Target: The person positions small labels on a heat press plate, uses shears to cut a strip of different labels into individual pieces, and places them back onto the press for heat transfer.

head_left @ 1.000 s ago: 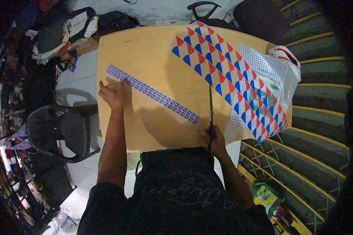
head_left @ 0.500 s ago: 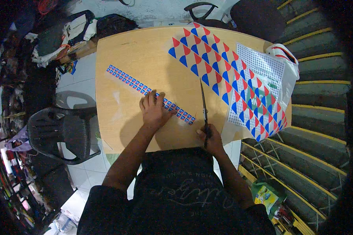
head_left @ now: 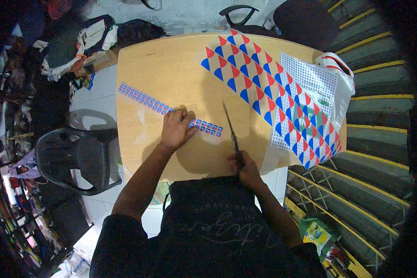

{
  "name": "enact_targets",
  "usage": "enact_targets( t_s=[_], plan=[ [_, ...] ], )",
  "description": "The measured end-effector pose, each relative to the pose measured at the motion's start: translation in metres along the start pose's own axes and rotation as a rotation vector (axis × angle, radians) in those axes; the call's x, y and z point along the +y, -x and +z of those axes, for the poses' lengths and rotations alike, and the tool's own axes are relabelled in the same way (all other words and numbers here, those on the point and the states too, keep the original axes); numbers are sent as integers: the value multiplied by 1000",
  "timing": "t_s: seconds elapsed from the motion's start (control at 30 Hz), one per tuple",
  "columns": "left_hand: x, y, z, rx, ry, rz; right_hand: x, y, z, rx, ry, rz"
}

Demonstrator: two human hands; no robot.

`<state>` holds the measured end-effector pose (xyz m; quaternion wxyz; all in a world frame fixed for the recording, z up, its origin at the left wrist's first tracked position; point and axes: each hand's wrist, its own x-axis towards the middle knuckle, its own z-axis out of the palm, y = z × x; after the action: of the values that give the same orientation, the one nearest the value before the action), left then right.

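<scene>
Our left hand (head_left: 175, 129) is over the strip (head_left: 146, 100), which lies slantwise across the left half of the tabletop (head_left: 162, 60). Its fingers are bent and slightly parted over the strip; we cannot tell whether they pinch it or only press. The right-hand fingers are closed round the handles of the scissors (head_left: 234, 138), whose blades look together, pointing away from us, apart from the strip.

To handle this strip well, we think we should hold it near its right end, press it flat, and mind that the scissors' tip stays clear of our left thumb.

On the right, a red-and-blue sheet (head_left: 270, 95) partly covers a grey-patterned sheet (head_left: 306, 76), with a white bag (head_left: 345, 95) beside it. Around us are a dark chair (head_left: 74, 153), a pale wall (head_left: 185, 14) and white floor tiles (head_left: 90, 204).
</scene>
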<state>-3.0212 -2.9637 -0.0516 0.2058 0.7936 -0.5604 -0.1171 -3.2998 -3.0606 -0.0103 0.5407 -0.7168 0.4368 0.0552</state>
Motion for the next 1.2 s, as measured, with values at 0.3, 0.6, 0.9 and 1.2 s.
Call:
enact_targets(
  t_s=[0.3, 0.6, 0.9, 1.2],
  plan=[
    [-5, 8, 1, 169, -60, -147, -33, -38, 24, -52, 149, -430],
    [-20, 7, -8, 207, 613, -196, -43, -23, 12, -105, 394, -187],
    [-15, -11, -35, -249, 1007, -633, 22, 12, -3, -210, -97, -169],
    [-7, -32, -46, -278, 1074, -645, 50, 11, 0, -437, -44, -286]
  ],
)
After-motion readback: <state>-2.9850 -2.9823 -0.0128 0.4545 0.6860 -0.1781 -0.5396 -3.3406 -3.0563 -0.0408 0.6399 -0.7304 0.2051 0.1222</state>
